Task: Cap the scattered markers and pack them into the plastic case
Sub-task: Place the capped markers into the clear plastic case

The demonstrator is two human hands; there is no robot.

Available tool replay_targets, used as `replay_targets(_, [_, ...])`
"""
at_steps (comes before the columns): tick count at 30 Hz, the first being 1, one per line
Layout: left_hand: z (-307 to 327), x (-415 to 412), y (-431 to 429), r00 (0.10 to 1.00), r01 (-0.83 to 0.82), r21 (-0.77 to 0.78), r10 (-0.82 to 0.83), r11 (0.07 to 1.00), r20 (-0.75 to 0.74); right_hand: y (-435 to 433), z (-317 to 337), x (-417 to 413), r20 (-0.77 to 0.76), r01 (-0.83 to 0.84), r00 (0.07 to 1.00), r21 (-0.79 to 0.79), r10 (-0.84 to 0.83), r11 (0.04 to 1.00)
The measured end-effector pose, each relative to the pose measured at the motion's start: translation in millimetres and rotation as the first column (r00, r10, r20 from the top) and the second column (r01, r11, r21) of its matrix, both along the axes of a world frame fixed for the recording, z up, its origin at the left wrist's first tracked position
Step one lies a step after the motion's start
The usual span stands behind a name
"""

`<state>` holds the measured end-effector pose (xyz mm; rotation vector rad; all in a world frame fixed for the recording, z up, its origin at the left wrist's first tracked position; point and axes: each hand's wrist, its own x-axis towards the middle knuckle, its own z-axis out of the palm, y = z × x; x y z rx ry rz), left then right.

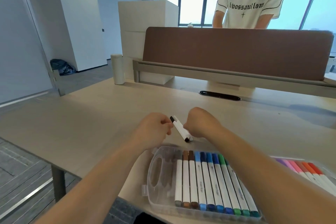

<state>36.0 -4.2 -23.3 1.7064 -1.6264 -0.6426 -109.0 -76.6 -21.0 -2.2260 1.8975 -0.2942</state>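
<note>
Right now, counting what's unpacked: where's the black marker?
Head view, centre: the black marker is held slanted between the left hand and right hand, just beyond the plastic case.

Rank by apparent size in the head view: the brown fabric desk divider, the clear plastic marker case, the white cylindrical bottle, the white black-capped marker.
1. brown fabric desk divider
2. clear plastic marker case, enlarged by nearness
3. white cylindrical bottle
4. white black-capped marker

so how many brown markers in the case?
2 brown markers, side by side in the case, second and third from its handle end, after the grey marker. The right forearm covers part of the row; more may hide.
</note>
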Motion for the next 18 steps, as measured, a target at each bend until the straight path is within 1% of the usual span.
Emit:
replay_targets(5, [-7.7, -0.3, -14.2, 1.000, -0.001, 0.016, 0.001, 1.000, -0.023, -23.1, -4.3, 8.0, -0.076, 0.040, 0.996, 0.060, -0.036, 0.997])
replay_targets(11, [-9.8, 2.7, -17.5, 1.000, 0.004, 0.000, -0.004, 1.000, -0.001, -34.9, -4.6, 16.7, -0.159, 0.007, 0.987, 0.170, 0.021, 0.985])
replay_targets(14, [-9.1, 2.4, -11.0, 1.000, 0.010, -0.014, -0.010, 1.000, 0.006, -29.6, -2.0, 13.9, -0.125, -0.009, 0.992, 0.135, 0.026, 0.991])
replay_targets(16, [-7.2, 1.3, -4.1, 0.998, 0.011, -0.036, -0.009, 0.999, 0.056, -18.2, 5.7, 10.5, -0.079, -0.004, 0.997, 0.107, 0.013, 0.994])
replay_targets(18, [-4.8, 0.7, 4.0, 0.995, 0.003, -0.056, 0.002, 0.998, 0.099, 0.7, 19.0, 9.4, -0.045, -0.018, 0.999, 0.126, 0.024, 0.992])
